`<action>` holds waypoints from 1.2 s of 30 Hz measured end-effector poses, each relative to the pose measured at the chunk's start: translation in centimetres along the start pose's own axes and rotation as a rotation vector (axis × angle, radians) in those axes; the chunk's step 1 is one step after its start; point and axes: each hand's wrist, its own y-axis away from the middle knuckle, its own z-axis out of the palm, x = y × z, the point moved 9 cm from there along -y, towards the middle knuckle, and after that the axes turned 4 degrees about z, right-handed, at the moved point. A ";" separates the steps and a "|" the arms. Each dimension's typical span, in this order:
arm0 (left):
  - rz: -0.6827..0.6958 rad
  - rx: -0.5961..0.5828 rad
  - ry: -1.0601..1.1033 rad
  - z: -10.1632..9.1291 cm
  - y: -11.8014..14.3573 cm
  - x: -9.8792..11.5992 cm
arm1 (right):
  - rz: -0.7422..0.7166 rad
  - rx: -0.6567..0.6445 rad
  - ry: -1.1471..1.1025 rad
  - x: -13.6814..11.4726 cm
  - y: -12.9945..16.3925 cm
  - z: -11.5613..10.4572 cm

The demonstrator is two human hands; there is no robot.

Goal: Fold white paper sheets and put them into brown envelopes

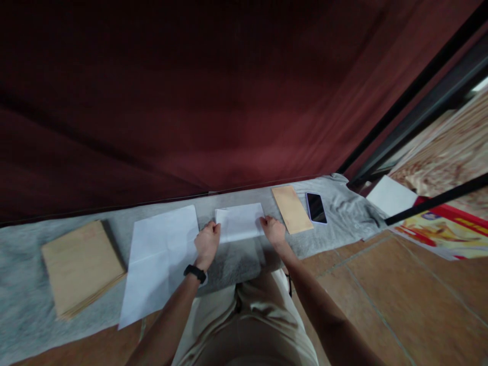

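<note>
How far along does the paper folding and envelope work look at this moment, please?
Done: one brown envelope lies apart beside the phone. In hand: the left hand and right hand press the folded white sheet. Left: the unfolded white sheets and the envelope stack.

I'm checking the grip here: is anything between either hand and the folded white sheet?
Nothing visible. The left hand and right hand both touch the folded white sheet at its ends, on the grey cloth.
</note>
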 end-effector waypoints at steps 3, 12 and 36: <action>0.009 0.015 0.010 0.1 -0.3 0.0 | -0.006 0.001 0.022 -0.2 -0.2 0.0; 0.041 0.045 -0.017 0.3 -0.8 0.4 | -0.027 0.039 0.022 -0.9 -0.1 -0.2; 0.077 0.061 -0.162 0.7 -0.4 1.2 | -0.129 0.153 -0.046 -1.6 0.1 -0.4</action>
